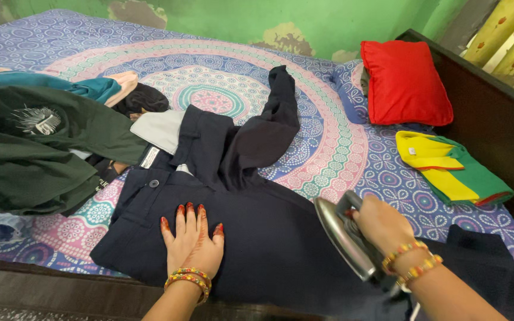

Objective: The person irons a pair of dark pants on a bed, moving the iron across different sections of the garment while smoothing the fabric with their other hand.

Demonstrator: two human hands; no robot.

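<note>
Left hand (pixel 193 244) reaches in from 6 o'clock, palm flat and fingers spread, pressing on navy trousers (pixel 269 232) near the waistband. Right hand (pixel 382 223), wrist cocked, fist wrapped round the handle of an electric iron (pixel 345 238) tipped on edge, soleplate facing 9 o'clock. Trousers lie at bed's (pixel 340 148) near edge, long axis 9 to 3, one leg folded toward 12.

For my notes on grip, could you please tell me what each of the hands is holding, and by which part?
The right hand holds the grey metal clothes iron by its handle. The left hand holds nothing; it rests flat on the dark navy trousers.
</note>
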